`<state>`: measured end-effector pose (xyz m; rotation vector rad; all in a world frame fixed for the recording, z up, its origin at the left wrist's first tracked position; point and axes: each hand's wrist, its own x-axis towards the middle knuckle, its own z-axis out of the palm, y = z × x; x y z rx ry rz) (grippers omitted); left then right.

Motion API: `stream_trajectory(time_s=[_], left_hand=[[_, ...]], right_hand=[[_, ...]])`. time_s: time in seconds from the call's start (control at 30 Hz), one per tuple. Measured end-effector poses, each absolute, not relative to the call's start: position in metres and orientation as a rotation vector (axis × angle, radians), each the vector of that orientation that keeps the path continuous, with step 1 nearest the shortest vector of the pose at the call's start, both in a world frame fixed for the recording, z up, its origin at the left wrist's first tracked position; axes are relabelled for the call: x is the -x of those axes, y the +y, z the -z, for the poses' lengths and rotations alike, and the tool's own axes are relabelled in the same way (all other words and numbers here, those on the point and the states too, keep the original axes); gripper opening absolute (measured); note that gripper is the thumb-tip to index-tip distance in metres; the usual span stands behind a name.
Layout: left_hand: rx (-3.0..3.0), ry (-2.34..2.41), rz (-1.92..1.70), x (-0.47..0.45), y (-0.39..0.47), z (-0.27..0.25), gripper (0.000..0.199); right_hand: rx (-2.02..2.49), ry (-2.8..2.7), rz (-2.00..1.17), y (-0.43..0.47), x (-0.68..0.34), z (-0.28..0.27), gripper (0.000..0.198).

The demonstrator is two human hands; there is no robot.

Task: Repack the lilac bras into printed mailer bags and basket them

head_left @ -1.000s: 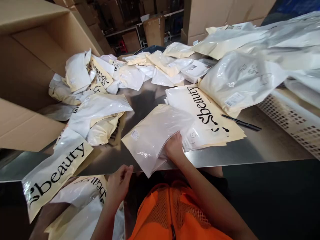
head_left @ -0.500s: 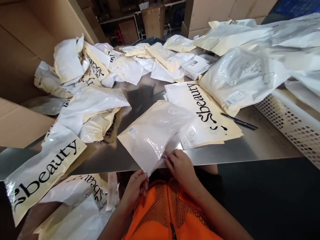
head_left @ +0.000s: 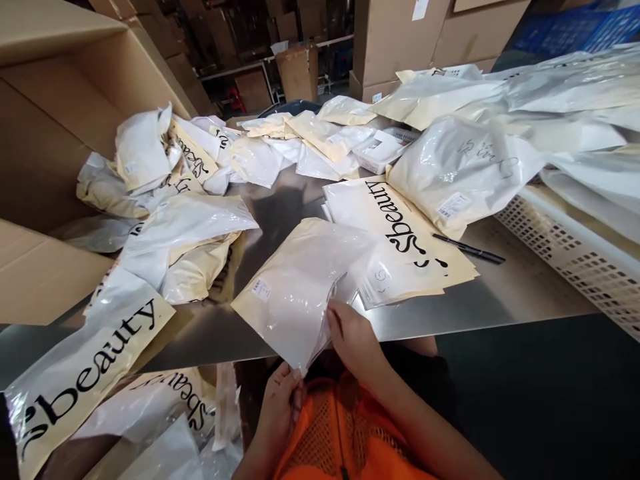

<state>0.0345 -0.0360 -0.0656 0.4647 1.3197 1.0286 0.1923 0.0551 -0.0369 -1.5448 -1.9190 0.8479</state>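
Observation:
A glossy whitish plastic bag [head_left: 295,280] with a small barcode label lies slanted over the table's front edge. Its near corner is pinched by my left hand [head_left: 281,400], fingers closed. My right hand [head_left: 354,337] grips the bag's right-hand edge, thumb and fingers pressed together at the opening side. Just beyond the right hand is a stack of flat printed bags [head_left: 395,227] with black "Sbeauty" lettering, partly under the held bag. A black pen [head_left: 469,249] rests on the stack's right side.
A large cardboard box [head_left: 45,267] stands open at the left, with filled bags [head_left: 145,153] heaped by it. One lettered bag [head_left: 90,367] hangs over the front edge. On the right, a white perforated basket [head_left: 575,253] sits under more bags. A bulging bag [head_left: 460,173] leans there.
My head view has tilted up slightly, so the scene sits lower. My right hand's fingers have closed further around the bag's edge; the left hand keeps its corner.

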Motion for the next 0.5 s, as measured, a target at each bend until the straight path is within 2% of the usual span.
stream_trajectory(time_s=[0.1,0.17,0.23,0.37,0.5], left_hand=[[-0.464,1.283,-0.981,-0.035,-0.035,0.067,0.045],[-0.491,1.251,-0.937,-0.038,-0.034,0.067,0.042],[-0.508,1.221,-0.905,-0.041,-0.032,0.066,0.039],[-0.469,1.263,-0.884,-0.04,-0.035,0.063,0.042],[-0.393,1.353,-0.985,-0.013,-0.058,0.059,0.037]], right_hand=[[1.388,-1.821,-1.352,0.021,-0.207,0.039,0.057],[1.121,-1.758,-1.701,0.002,-0.203,0.044,0.061],[0.945,-1.653,-1.865,-0.01,-0.19,0.051,0.059],[0.964,-1.312,-1.954,0.004,-0.179,0.055,0.06],[1.313,-0.722,-1.73,0.076,-0.224,0.041,0.055]])
